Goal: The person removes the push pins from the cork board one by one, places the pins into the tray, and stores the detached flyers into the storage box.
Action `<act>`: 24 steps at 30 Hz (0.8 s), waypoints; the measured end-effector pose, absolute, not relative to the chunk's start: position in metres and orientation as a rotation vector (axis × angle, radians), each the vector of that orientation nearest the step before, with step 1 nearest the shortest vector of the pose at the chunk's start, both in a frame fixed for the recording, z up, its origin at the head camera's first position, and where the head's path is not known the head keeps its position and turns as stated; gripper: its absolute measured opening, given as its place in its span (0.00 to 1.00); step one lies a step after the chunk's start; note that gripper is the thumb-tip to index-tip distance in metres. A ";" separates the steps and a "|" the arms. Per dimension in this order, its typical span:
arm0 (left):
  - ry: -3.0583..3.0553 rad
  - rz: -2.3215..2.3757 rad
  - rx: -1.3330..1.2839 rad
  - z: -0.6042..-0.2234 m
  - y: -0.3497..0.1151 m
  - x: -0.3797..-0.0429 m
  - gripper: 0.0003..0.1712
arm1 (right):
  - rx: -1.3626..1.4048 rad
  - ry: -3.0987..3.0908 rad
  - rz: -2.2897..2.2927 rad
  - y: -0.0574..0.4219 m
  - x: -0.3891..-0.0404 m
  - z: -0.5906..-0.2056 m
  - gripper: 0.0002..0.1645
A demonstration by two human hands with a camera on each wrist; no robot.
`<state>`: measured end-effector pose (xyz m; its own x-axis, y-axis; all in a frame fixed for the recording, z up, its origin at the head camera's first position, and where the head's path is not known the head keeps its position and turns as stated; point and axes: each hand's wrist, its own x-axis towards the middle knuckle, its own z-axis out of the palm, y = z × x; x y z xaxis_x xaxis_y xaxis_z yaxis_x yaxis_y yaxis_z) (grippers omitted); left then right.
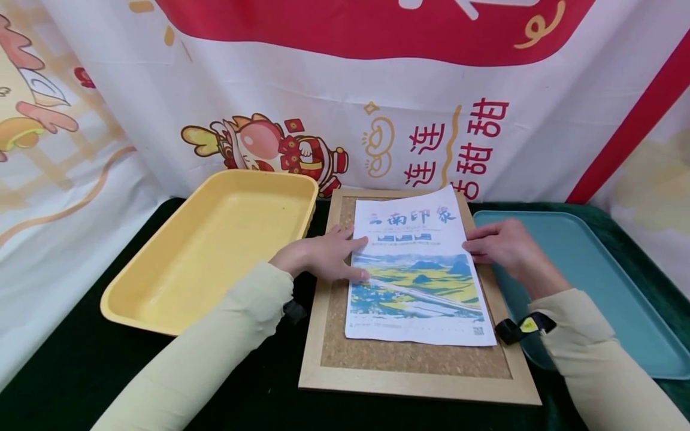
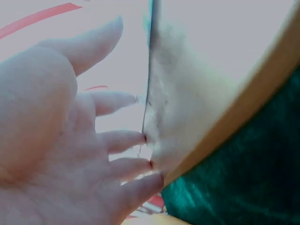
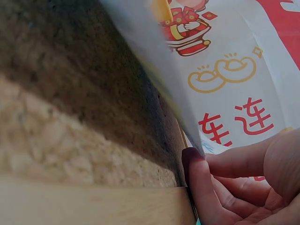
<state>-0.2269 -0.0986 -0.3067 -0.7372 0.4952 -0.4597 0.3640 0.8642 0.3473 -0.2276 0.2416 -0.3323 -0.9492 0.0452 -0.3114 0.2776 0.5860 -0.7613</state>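
Observation:
A printed paper sheet with a blue and yellow landscape lies over a wood-framed cork board. My left hand touches the sheet's left edge, its thumb and fingers spread; the left wrist view shows these fingers straight and apart along the paper edge. At the opposite edge, my right hand pinches the sheet between thumb and fingers. From the right wrist, that side of the paper appears raised off the cork, with a shadow beneath.
On the left stands a yellow tray, and on the right a blue tray partly behind the right arm. Dark green cloth covers the table. A printed white and red backdrop hangs behind.

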 end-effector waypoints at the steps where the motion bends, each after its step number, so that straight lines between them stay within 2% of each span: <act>1: 2.491 0.357 0.612 -0.306 -0.099 -0.228 0.50 | 0.271 2.556 -1.297 0.241 -0.228 -0.332 0.30; 7: 2.556 0.674 0.427 -0.303 -0.095 -0.229 0.53 | 0.303 2.520 -1.319 0.243 -0.228 -0.333 0.32; 16: 2.310 1.330 0.003 -0.299 -0.093 -0.224 0.50 | 0.376 2.431 -1.421 0.249 -0.231 -0.334 0.35; 24: 2.145 1.504 -0.203 -0.302 -0.091 -0.224 0.40 | 0.394 2.347 -1.536 0.250 -0.232 -0.334 0.36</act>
<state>-0.2239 -0.0914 -0.3020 -0.8595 0.1636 -0.4843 -0.3996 0.3757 0.8362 -0.2323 0.2498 -0.3344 -0.9149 0.0599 -0.3993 0.3899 0.3882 -0.8351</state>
